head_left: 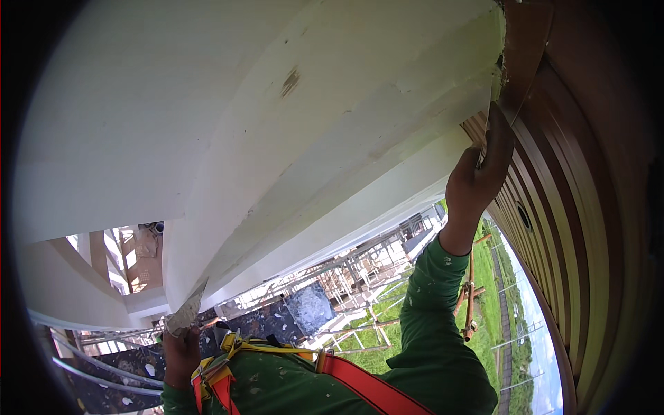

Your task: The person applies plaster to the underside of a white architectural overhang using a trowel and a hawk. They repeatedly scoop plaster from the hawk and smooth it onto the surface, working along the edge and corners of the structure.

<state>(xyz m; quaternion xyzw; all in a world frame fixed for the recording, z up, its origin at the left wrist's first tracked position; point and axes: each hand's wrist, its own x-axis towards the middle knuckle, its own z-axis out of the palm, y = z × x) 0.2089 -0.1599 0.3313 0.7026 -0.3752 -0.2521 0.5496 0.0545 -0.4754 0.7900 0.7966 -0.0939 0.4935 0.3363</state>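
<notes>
My right hand [476, 181] is raised to the junction of the white moulding [290, 117] and brown trim [526, 48], its fingers closed on a thin flat blade [494, 93], probably a putty knife, partly hidden by the fingers. The blade touches the rough edge there. Low at the left, my left hand [181, 356] grips a wide putty knife [188, 311] caked with pale filler, held in front of the moulding's lower part. My green sleeves are paint-spotted, and red and yellow harness straps cross my body.
A brown slatted soffit [581, 207] curves along the right. An opening [142, 256] cuts the white structure at left. Below are metal railings [104, 373], a dark splattered platform [256, 325], scaffold tubes [470, 297] with couplers, and, farther down, grass [366, 346], a road and sky.
</notes>
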